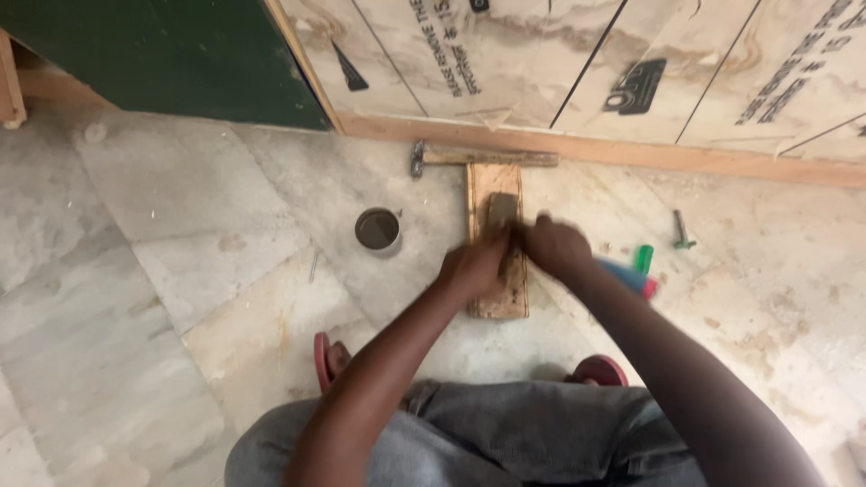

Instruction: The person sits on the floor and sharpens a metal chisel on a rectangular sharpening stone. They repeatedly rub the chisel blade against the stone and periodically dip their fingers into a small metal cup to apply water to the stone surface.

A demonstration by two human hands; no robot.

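On the wooden board (497,298) on the floor, both hands meet. The left hand (472,263) and right hand (554,245) look closed on something small; I cannot tell what. Just past them sits a gray stone block (502,208), probably hard and heavy; hold its sides.

Left hand (471,264), right hand (555,246) — close together, fingers curled.

The pale stone-tile floor (180,234) carries a short wooden board (497,271) lying flat. Just beyond the board lies a hammer (478,159) (wooden handle), touching its far end. Left of the board stands a small round tin (377,229); well right of it, a small green-tipped tool (681,231).
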